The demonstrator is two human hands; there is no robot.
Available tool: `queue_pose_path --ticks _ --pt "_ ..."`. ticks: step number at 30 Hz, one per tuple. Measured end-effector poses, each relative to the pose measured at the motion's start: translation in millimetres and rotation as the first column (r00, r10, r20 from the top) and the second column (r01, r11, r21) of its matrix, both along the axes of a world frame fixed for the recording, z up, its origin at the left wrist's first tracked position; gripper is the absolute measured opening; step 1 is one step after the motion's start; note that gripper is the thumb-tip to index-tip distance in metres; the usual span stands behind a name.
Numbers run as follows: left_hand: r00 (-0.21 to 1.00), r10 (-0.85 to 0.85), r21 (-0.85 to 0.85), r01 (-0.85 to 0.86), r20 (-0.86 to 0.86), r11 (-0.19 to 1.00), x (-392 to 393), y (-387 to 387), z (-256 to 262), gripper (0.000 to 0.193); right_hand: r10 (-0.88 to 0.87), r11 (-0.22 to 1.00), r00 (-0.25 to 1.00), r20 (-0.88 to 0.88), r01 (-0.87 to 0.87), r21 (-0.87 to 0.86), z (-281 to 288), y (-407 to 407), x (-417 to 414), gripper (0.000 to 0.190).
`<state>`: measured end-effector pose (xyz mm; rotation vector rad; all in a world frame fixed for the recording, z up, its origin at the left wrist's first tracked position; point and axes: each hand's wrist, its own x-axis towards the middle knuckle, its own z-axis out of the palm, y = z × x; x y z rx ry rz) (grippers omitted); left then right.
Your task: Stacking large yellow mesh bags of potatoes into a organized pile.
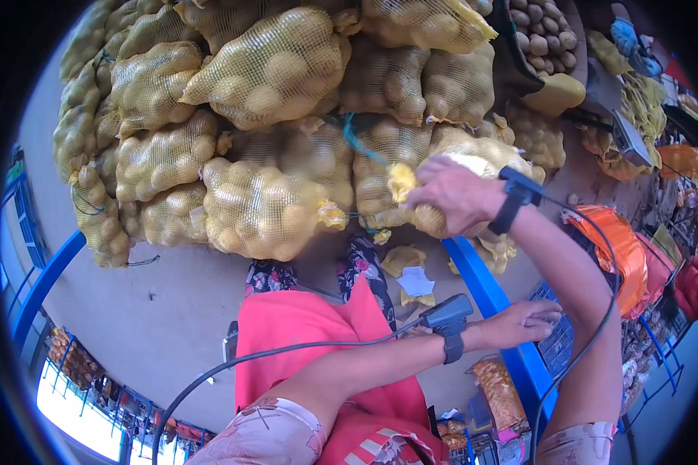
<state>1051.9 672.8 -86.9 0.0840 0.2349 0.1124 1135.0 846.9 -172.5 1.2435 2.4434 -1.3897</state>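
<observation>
Stacked yellow mesh sacks of potatoes (pixel 259 212) fill the upper middle of the head view. My right hand (pixel 456 195) is on a yellow mesh sack (pixel 483 148) at the right of the stack, its fingers curled at the gathered yellow mesh end (pixel 402 181). A teal tie (pixel 360 142) runs from that end up to the left. My left hand (pixel 526 325) is lower right, fingers apart, over a blue metal bar (pixel 517 369), with nothing seen in it. Both wrists wear black strapped devices with cables.
An open container of loose potatoes (pixel 544 38) stands at the upper right, near a blue-gloved hand (pixel 623 35). Below it are a scale-like device (pixel 631 139) and an orange plastic bag (pixel 608 250). A blue bar (pixel 49 290) curves at left. White paper (pixel 416 282) lies near my feet.
</observation>
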Motion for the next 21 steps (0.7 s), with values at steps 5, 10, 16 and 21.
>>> queue_pose_path --ticks 5,10,16,21 --pt "0.933 0.011 0.791 0.299 -0.360 0.533 -50.6 32.8 -79.3 0.019 -0.510 0.848 0.852 -0.114 0.521 0.098 -66.3 -123.1 -20.9 0.026" --pt "0.777 0.261 0.814 0.576 -0.573 0.072 -101.9 59.6 -130.7 0.046 -0.827 0.514 0.558 -0.066 0.799 0.312 -45.2 -141.7 40.1 0.033" --pt "0.370 0.041 0.328 0.761 -0.928 0.559 -120.1 2.1 -218.7 0.099 -0.962 0.228 0.211 0.174 0.970 0.083 -91.9 -149.7 103.6 0.074" --pt "0.493 -0.014 0.421 0.756 -0.870 0.501 -98.5 19.9 -234.5 0.085 -0.946 0.084 0.150 0.286 0.970 -0.228 -140.9 -147.2 123.6 0.079"
